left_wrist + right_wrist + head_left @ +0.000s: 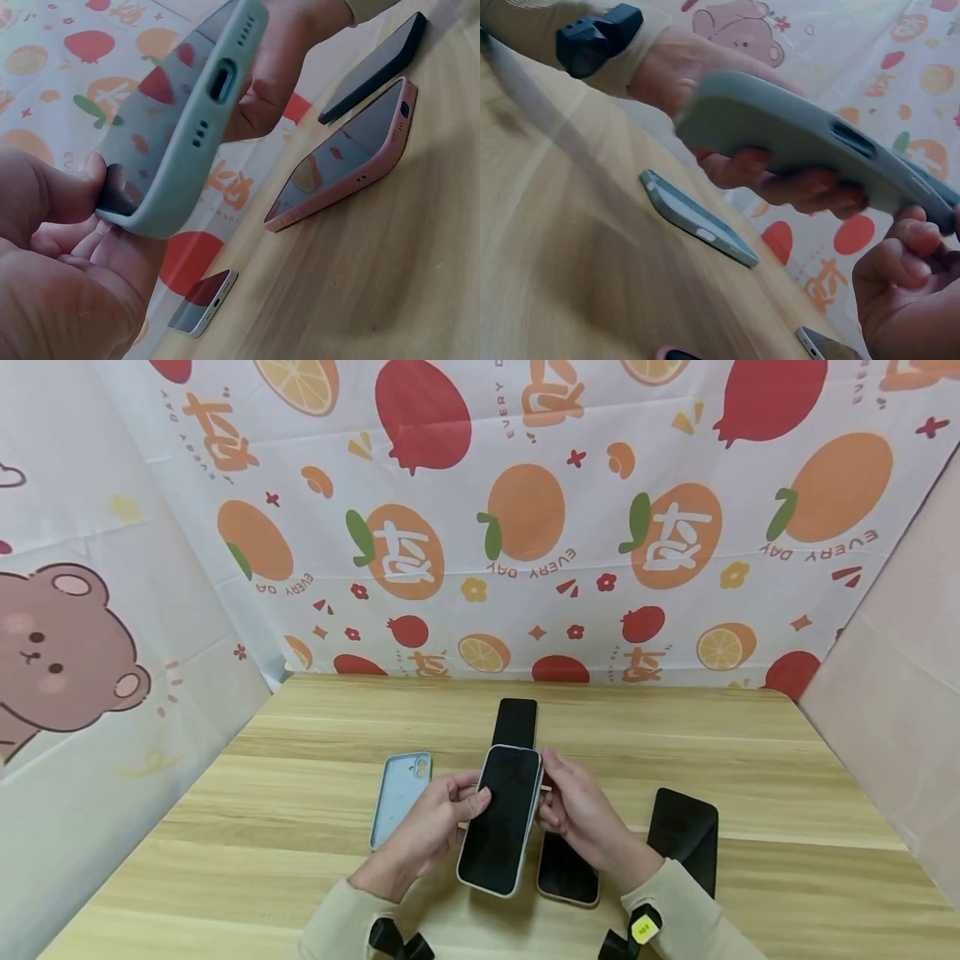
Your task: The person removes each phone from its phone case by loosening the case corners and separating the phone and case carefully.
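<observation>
Both hands hold up a phone [498, 818], black screen facing up, in a pale blue-green case [176, 180]. My left hand [442, 814] grips its left side, thumb on the screen edge and fingers underneath along the case back [780, 150]. At the upper right corner, my right hand [581, 810] pinches the case's edge between thumb and curled fingers. Near that corner, in the right wrist view, a blue phone edge [928, 174] stands out past the case rim. A separate light blue phone case [397, 797] lies on the table just left of my left hand.
On the wooden table [225, 827] lie a phone with a light edge [515, 720] behind the held one, a pink-cased phone [567, 872] under my right forearm, and a black phone [684, 835] farther right. A fruit-printed cloth [465, 593] hangs at the table's back.
</observation>
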A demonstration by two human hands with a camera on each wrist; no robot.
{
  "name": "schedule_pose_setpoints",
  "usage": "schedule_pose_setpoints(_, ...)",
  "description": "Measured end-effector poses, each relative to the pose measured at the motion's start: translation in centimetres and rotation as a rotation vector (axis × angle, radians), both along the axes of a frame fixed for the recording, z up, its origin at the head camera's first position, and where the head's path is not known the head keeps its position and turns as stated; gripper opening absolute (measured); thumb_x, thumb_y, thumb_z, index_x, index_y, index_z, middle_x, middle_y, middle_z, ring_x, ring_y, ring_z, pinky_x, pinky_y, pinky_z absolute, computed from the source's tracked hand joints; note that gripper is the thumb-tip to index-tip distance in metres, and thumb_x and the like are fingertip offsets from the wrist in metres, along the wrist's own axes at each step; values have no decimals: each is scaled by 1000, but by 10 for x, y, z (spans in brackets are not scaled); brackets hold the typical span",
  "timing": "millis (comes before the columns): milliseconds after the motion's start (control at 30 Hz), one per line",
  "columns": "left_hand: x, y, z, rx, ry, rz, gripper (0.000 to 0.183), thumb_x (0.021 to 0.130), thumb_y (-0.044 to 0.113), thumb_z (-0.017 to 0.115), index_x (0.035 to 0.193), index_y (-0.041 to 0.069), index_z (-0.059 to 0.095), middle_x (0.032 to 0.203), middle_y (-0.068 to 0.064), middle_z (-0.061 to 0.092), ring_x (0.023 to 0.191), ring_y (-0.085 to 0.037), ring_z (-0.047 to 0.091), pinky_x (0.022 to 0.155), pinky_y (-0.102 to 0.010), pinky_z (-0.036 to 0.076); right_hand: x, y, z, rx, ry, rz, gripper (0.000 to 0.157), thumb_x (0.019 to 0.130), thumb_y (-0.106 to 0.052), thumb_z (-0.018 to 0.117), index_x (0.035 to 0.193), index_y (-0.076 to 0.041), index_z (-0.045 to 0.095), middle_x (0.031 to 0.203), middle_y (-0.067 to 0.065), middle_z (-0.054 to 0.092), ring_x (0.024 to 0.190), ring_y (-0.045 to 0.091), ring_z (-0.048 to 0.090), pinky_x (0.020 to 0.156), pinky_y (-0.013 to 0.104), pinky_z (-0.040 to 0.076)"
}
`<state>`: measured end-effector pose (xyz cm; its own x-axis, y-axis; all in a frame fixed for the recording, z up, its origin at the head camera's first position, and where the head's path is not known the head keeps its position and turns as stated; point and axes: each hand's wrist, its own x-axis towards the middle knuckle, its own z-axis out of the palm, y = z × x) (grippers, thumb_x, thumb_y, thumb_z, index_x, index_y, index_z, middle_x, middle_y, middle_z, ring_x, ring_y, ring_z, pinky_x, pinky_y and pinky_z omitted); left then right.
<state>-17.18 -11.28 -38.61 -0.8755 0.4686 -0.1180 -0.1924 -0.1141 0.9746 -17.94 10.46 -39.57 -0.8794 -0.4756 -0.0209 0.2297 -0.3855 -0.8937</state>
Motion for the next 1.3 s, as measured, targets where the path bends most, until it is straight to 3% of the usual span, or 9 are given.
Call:
schedule_pose_setpoints(167,0,-2,0,-17,0,65,47,101,13,55,140,-10,43,100,2,74,88,-12,71,76,-38,60,7,-7,2,132,40,-30,43,106,-43,37,125,-6,51,82,-2,64,57,9,55,53,21,48)
schedule_pose_setpoints(367,-2,-10,1,-56,3,172,45,101,16,56,138,-8,46,102,0,74,87,-13,71,74,-36,61,17,-11,1,314,128,100,39,103,-34,52,111,4,55,85,9,69,64,16,64,61,30,59)
schedule_pose_setpoints(433,-3,-10,1,-62,-2,198,43,102,16,55,138,-7,47,103,-2,74,87,-14,72,75,-38,61,20,-11,0,338,143,126,37,103,-31,53,111,5,57,90,12,71,65,18,67,64,33,60)
schedule_pose_setpoints(600,-6,-9,3,-56,-1,274,36,103,13,53,135,-3,52,108,-7,74,88,-17,73,76,-44,61,25,-9,-1,312,194,186,37,103,-18,54,128,9,53,111,24,71,80,25,73,75,38,62)
schedule_pose_setpoints(800,-6,-10,5,-32,-14,243,41,104,16,52,138,-5,46,97,1,74,83,-13,72,72,-37,61,26,-7,-3,287,317,200,36,103,-10,51,134,9,49,105,24,66,80,28,73,73,38,62)
schedule_pose_setpoints(967,-6,-10,8,9,-44,215,42,105,18,49,139,-6,43,89,6,74,81,-10,72,71,-33,61,24,-6,-7,228,437,206,37,105,-10,48,136,10,46,112,35,63,76,28,72,73,40,61)
schedule_pose_setpoints(1200,-7,-8,9,37,-56,178,44,105,18,48,141,-6,40,92,5,71,83,-9,70,73,-32,61,25,-3,-13,176,486,204,37,106,-9,45,137,10,43,109,36,61,70,16,70,74,36,61)
schedule_pose_setpoints(1300,-7,-6,8,41,-57,172,44,105,18,48,141,-6,40,92,5,71,83,-9,70,74,-33,61,26,-2,-15,170,507,192,35,106,-8,44,135,11,43,108,36,61,70,16,70,72,38,61)
